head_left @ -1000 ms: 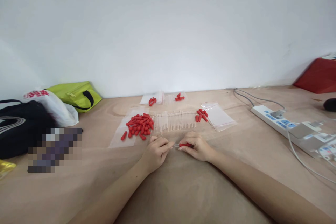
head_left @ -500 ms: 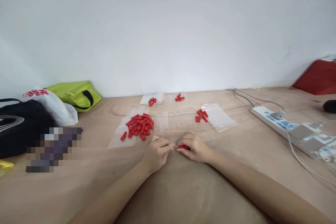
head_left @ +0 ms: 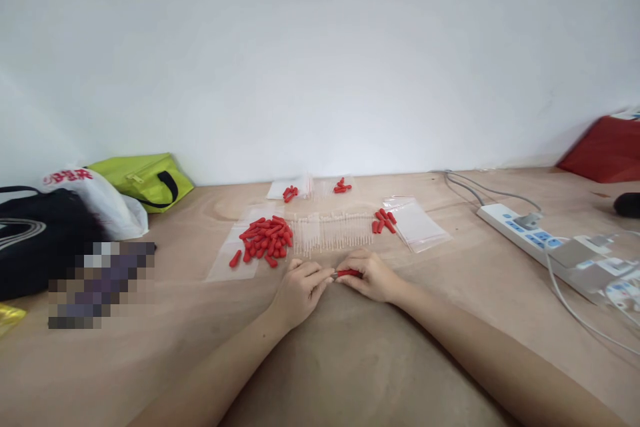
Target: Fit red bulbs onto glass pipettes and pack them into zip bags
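My right hand [head_left: 371,276] is closed round a red rubber bulb [head_left: 349,273], its narrow end pointing left. My left hand [head_left: 303,285] pinches a thin glass dropper tube [head_left: 335,276], of which only a short bit shows against the bulb's mouth; the fingers hide the remainder. Beyond my hands lies a row of clear glass tubes [head_left: 333,232], side by side. A heap of red rubber bulbs [head_left: 265,238] rests on a clear plastic bag [head_left: 225,260] to the left of the row. Several more red bulbs [head_left: 384,221] lie at its right end.
Clear zip bags [head_left: 420,223] lie at the right. Near the wall, small bags [head_left: 305,187] have red bulbs on them. A white power strip [head_left: 515,227] with cables is far right. At left stand a black bag [head_left: 45,240], a white plastic bag [head_left: 110,207] and a lime-green bag [head_left: 145,177].
My right hand has shifted slightly up and left, and the bulb sits closer to my left fingertips, with less of the tube showing. Both hands keep their hold.
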`<state>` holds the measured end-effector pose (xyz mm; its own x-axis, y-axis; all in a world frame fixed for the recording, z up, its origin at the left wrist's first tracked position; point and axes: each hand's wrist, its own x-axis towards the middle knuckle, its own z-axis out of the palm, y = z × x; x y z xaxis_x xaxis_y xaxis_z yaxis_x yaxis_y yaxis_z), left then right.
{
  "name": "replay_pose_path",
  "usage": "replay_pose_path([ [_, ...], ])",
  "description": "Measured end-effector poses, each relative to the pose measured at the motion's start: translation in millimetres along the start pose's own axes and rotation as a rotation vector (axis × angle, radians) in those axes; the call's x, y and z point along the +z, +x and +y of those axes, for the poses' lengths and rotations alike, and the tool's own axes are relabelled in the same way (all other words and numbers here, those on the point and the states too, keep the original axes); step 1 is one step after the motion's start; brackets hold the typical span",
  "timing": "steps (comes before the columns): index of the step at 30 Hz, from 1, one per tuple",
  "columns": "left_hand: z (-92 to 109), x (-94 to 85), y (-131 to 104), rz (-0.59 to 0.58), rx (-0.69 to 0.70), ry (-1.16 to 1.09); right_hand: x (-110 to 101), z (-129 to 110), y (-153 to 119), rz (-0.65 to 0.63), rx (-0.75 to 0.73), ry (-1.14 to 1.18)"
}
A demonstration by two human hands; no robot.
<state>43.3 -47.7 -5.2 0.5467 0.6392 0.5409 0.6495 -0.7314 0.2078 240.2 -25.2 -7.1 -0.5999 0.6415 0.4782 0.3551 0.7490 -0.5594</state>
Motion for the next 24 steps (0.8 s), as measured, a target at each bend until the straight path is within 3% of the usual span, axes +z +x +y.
replay_pose_path([
  [3, -1, -6.1, 2, 0.002, -0.042, 0.006, -6, 4, -1, 0.064, 0.134, 0.197],
  [8, -1, -12.1, 4, -0.002, -0.036, 0.066, -6, 8, -1, 0.277, 0.395, 0.576],
  [14, 3, -10.7, 5, -0.023, 0.036, 0.075, 22, -11, 7, 0.379, 0.444, 0.839],
  [16, 3, -10.1, 4, -0.034, 0.047, 0.063, 23, -12, 11, 0.366, 0.468, 0.795],
  [18, 1, -9.9, 3, -0.047, 0.025, 0.044, 10, -4, 17, 0.391, 0.490, 0.663],
  [21, 0, -10.3, 2, -0.081, -0.030, 0.020, -34, 25, 23, 0.435, 0.524, 0.269],
  [24, -1, -11.3, 2, -0.128, -0.058, 0.005, -76, 60, 21, 0.432, 0.694, -0.171],
])
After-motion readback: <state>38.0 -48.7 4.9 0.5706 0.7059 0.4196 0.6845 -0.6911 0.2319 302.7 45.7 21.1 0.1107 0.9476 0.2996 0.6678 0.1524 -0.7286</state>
